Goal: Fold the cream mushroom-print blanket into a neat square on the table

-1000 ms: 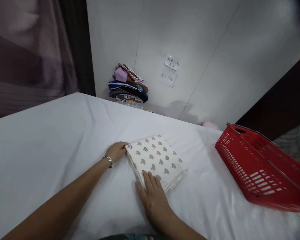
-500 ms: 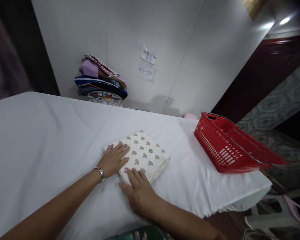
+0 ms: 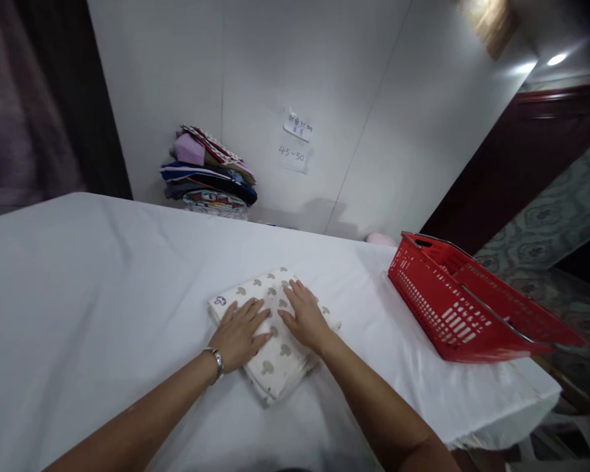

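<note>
A folded white cloth (image 3: pixel 270 367) printed with grey mushroom shapes lies flat on the white-covered table (image 3: pixel 128 295). My left hand (image 3: pixel 238 334), with a metal bracelet at the wrist, rests palm down on the cloth's left part, fingers stretched out. On its right part lies my right hand (image 3: pixel 305 318), also flat with fingers extended toward the far edge. Neither hand grasps anything. The palms hide some of the print beneath them.
To the right stands a red plastic basket (image 3: pixel 437 301) with metal handles, near the table's edge. Behind the table is a stack of folded fabrics (image 3: pixel 211 177) against the wall. Paper signs (image 3: pixel 295 154) hang on that wall, and a pink object (image 3: pixel 379 238) shows at the table's far edge.
My right hand has moved from the cloth's near corner up to its right side. My left hand still lies on the left part. The view has shifted slightly.
</note>
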Action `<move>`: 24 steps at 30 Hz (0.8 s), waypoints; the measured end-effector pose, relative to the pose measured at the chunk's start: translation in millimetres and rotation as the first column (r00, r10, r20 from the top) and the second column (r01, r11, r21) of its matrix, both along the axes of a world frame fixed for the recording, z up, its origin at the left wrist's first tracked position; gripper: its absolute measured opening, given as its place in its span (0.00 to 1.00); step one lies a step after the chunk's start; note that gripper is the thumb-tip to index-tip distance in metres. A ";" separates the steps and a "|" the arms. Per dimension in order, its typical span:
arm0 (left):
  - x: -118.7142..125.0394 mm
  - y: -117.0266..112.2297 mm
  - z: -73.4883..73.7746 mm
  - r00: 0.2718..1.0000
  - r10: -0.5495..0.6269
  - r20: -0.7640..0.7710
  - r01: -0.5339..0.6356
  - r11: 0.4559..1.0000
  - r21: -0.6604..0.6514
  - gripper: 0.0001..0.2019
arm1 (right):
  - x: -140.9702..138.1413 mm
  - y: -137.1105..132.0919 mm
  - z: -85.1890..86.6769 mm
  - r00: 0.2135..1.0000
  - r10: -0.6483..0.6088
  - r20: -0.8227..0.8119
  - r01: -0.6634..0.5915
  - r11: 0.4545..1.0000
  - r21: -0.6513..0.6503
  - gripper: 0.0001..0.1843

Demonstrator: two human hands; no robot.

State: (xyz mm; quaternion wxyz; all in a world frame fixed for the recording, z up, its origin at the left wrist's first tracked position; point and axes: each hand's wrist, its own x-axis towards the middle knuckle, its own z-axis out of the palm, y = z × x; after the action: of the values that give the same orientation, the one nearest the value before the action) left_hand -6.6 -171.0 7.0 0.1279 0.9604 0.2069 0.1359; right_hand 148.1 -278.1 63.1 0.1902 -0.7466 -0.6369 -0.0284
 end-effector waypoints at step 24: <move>-8.0 -6.5 9.2 0.999 -0.003 -0.049 0.000 0.998 -0.057 0.26 | 40.8 102.9 -38.6 0.992 0.108 0.072 -0.090 0.971 -0.223 0.34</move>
State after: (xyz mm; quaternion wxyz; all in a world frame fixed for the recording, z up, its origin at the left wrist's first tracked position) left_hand -14.6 -177.5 16.2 0.1501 0.9596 0.2129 0.1063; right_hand 188.8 -175.2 24.5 0.0809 -0.7284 -0.6801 0.0205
